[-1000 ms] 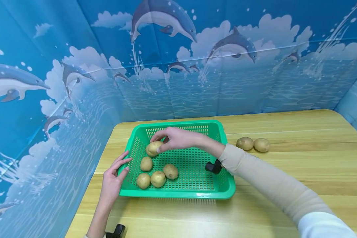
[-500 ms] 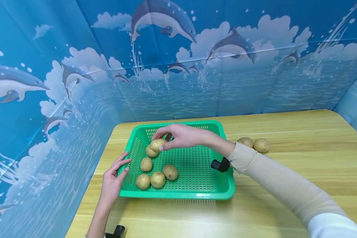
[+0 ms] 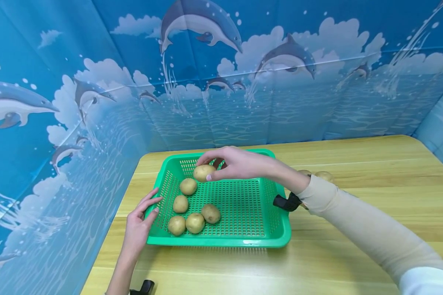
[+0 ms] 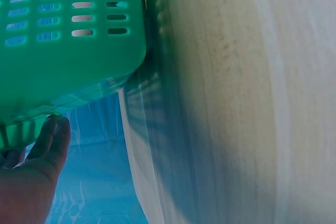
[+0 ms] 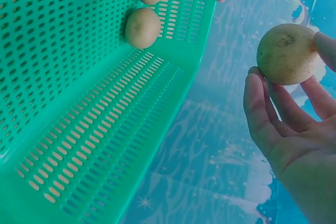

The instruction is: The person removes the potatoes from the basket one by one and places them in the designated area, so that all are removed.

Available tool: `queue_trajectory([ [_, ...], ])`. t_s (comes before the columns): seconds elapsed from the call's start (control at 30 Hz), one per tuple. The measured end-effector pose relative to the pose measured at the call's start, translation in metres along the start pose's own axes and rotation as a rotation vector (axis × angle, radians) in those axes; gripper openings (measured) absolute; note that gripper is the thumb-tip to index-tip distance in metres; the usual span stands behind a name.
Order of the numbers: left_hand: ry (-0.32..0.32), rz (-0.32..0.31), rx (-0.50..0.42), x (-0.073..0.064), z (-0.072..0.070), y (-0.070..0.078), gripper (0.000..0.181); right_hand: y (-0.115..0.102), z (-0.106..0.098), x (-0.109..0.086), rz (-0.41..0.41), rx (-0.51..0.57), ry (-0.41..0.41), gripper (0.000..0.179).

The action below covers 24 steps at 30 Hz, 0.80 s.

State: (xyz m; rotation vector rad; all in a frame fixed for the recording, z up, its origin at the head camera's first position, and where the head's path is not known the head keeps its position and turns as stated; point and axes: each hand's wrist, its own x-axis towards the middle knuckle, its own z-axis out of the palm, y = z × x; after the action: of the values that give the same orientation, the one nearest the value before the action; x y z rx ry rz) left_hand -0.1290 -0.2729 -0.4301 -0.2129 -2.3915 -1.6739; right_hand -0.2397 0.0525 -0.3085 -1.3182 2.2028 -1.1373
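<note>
In the head view a green plastic basket (image 3: 221, 242) stands on the table. Several potatoes (image 3: 195, 223) lie inside, mostly along its left part. My right hand (image 3: 236, 164) holds a potato (image 3: 204, 173) between thumb and fingers, raised above the basket's back part. The right wrist view also shows this potato (image 5: 287, 54) in the fingertips, apart from the others. My left hand (image 3: 138, 223) grips the basket's left rim, with fingertips reaching over it. In the left wrist view, fingers (image 4: 59, 140) touch the rim from below.
Two more potatoes (image 3: 324, 176) sit on the wooden table (image 3: 384, 196) right of the basket, partly hidden behind the right forearm. A blue curtain (image 3: 221, 119) with dolphins hangs along the back and left. Black wrist cameras (image 3: 288, 202) stick out from both wrists.
My right hand has lifted the potato away from the one beside it and moved up and to the right. The left hand and the basket have stayed in place.
</note>
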Motion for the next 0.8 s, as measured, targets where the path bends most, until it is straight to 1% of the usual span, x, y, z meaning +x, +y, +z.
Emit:
queue_trajectory([
  [0.37,0.001,0.006,0.003,0.000,0.000,-0.001,0.029,0.006,-0.006,-0.025,0.025,0.033,0.046,0.039],
  [0.6,0.002,-0.005,0.010,0.000,0.000,0.000,0.029,0.011,-0.008,-0.040,0.066,0.024,0.100,0.042],
  [0.8,0.000,-0.012,0.019,0.000,0.000,0.000,0.029,0.016,-0.009,-0.054,0.081,0.056,0.142,0.043],
])
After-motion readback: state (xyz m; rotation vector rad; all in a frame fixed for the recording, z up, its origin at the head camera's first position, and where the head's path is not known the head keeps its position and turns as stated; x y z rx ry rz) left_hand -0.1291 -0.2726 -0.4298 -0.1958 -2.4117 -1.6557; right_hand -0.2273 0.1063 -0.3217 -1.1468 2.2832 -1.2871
